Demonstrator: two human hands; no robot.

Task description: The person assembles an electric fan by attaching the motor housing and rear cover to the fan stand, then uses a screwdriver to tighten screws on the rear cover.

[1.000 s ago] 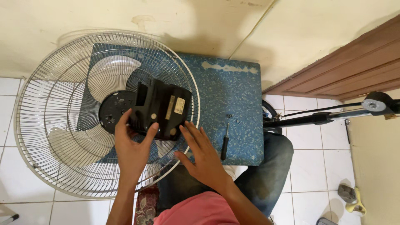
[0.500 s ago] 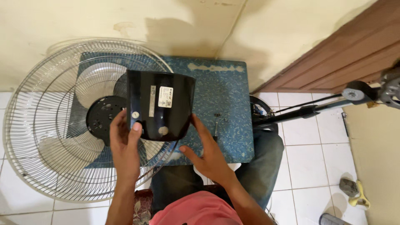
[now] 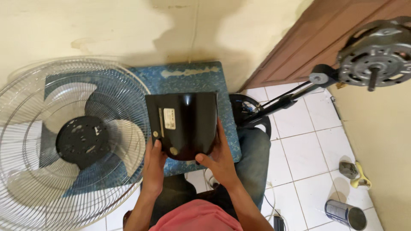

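Head view: the person is holding the black motor cover w/ both hands over the blue table's front edge. Left hand is gripping its bottom-left corner, right hand its right side; the cover's long axis is running toward the wall, fan guard lying to the left.

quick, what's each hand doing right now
Left hand: closed on the left edge of the black motor cover.
Right hand: closed on the cover's right edge.
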